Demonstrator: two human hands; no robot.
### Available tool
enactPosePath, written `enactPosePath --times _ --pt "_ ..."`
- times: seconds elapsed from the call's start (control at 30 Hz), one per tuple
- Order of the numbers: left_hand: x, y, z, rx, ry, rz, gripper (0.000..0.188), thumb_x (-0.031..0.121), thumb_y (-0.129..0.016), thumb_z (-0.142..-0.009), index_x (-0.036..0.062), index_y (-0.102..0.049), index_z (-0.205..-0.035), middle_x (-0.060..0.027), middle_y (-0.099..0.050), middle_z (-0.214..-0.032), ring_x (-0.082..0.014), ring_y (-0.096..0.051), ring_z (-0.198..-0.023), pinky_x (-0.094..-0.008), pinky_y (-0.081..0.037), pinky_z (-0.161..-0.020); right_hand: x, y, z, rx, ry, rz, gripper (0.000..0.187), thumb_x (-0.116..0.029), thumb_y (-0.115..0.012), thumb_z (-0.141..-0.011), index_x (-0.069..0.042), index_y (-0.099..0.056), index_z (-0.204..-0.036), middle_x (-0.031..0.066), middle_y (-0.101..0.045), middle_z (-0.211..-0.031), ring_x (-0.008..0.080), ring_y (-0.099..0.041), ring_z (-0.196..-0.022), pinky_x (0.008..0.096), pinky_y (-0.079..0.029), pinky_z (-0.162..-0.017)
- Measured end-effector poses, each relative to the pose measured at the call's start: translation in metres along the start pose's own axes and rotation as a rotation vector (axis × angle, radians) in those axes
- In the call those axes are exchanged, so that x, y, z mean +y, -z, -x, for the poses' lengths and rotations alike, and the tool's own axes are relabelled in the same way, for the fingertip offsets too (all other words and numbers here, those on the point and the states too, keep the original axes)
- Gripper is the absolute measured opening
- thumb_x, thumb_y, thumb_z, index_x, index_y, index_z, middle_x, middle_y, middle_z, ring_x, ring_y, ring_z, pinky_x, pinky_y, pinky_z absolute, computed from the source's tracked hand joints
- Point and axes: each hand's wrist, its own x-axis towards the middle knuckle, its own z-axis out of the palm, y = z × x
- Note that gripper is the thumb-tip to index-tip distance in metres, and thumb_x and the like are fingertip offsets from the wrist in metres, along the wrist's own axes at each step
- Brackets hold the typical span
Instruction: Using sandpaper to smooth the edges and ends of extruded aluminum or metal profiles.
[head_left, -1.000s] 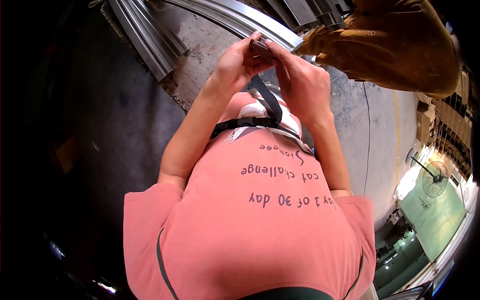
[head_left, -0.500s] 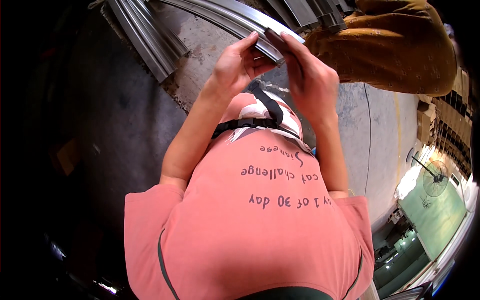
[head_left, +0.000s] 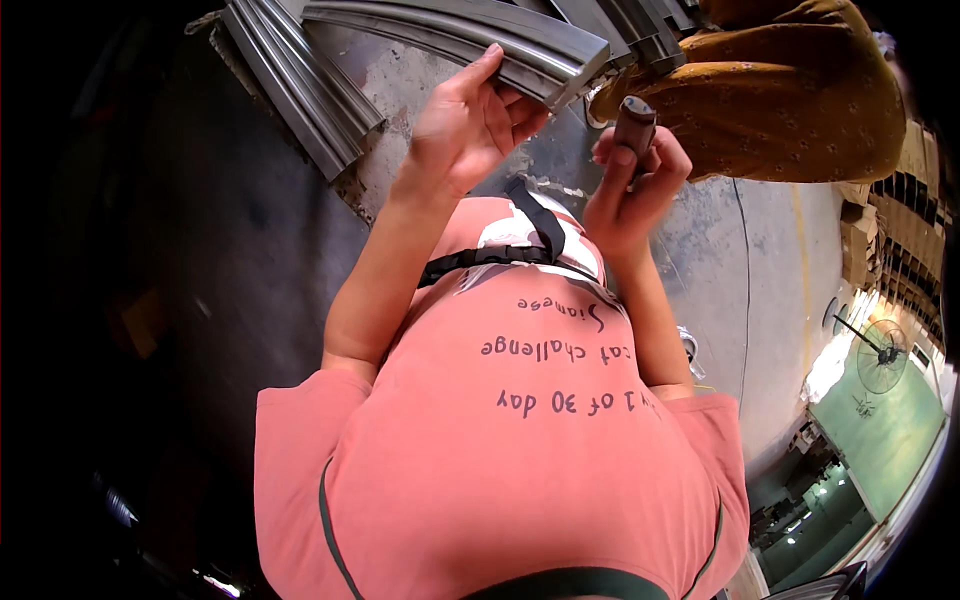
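Observation:
A long, ridged metal profile [head_left: 530, 45] slants across the top, its cut end toward the right. My left hand [head_left: 455, 135] grips it near that end, thumb on the near side and fingers curled underneath. To the right, apart from the profile, my right hand [head_left: 640, 190] is closed round a short brown-grey block [head_left: 635, 125]. The block points upward, with its darker end showing; its exact kind is unclear.
Several similar metal profiles [head_left: 300, 90] lie in a stack at the upper left, and more dark profiles [head_left: 640, 35] at the top. Brown patterned cloth [head_left: 790, 100] occupies the upper right. A thin cable [head_left: 745, 270] runs along the floor; a fan [head_left: 882, 355] stands far right.
My right hand has drawn back from the profile's end, down and to the right, turning so the block shows. The profile's end has shifted right and up; my left hand still holds it.

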Motion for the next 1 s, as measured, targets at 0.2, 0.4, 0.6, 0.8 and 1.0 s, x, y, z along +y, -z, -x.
enactPosePath --times 0.2,0.4,0.6,0.8,1.0 --pt "0.013 -0.044 -0.001 -0.061 -0.006 0.069 0.044 0.037 -0.040 -0.109 0.0061 -0.061 -0.131 -0.0107 -0.069 -0.128 -0.0254 -0.059 -0.126 -0.0395 -0.043 -0.103 -0.001 -0.022 -0.047 0.222 0.201 -0.276 0.048 -0.003 -0.059 -0.098 0.002 -0.026 -0.132 0.0120 -0.057 -0.093 0.0128 -0.052 -0.074 0.0264 -0.042 -0.069" --pt "0.017 -0.098 0.007 -0.092 -0.039 0.005 0.030 0.033 -0.044 -0.108 0.0132 -0.065 -0.115 -0.0026 -0.072 -0.100 -0.0172 -0.063 -0.101 -0.0411 -0.047 -0.095 -0.033 -0.006 -0.119 0.043 -0.144 -0.651 0.083 0.003 -0.087 -0.073 0.003 -0.038 -0.141 0.0099 -0.063 -0.110 0.0152 -0.064 -0.099 0.0293 -0.053 -0.088" --pt "0.041 -0.092 0.026 -0.329 -0.088 -0.336 0.030 0.037 -0.048 -0.107 0.0122 -0.063 -0.115 -0.0010 -0.067 -0.109 -0.0174 -0.061 -0.108 -0.0383 -0.051 -0.088 -0.050 0.011 -0.150 -0.057 -0.083 -0.631 0.083 0.003 -0.087 -0.071 0.003 -0.042 -0.140 0.0117 -0.063 -0.120 0.0165 -0.065 -0.108 0.0292 -0.053 -0.091" --pt "0.103 -0.100 0.055 0.044 -1.113 -1.624 0.077 0.040 -0.091 -0.073 0.0082 -0.056 -0.134 -0.0096 -0.064 -0.120 -0.0237 -0.061 -0.115 -0.0381 -0.051 -0.092 -0.068 0.017 -0.177 -0.148 -0.054 -0.696 0.094 -0.002 -0.089 -0.067 0.001 -0.039 -0.146 0.0029 -0.066 -0.095 0.0074 -0.057 -0.076 0.0205 -0.047 -0.072" --pt "0.098 -0.150 0.028 -0.125 -0.967 -1.502 0.093 0.031 -0.095 -0.059 0.0044 -0.044 -0.131 -0.0112 -0.063 -0.114 -0.0253 -0.065 -0.103 -0.0383 -0.052 -0.090 -0.120 0.032 -0.227 -0.537 0.048 -0.899 0.101 -0.008 -0.090 -0.066 0.000 -0.034 -0.150 0.0010 -0.063 -0.091 0.0043 -0.048 -0.067 0.0195 -0.037 -0.060"
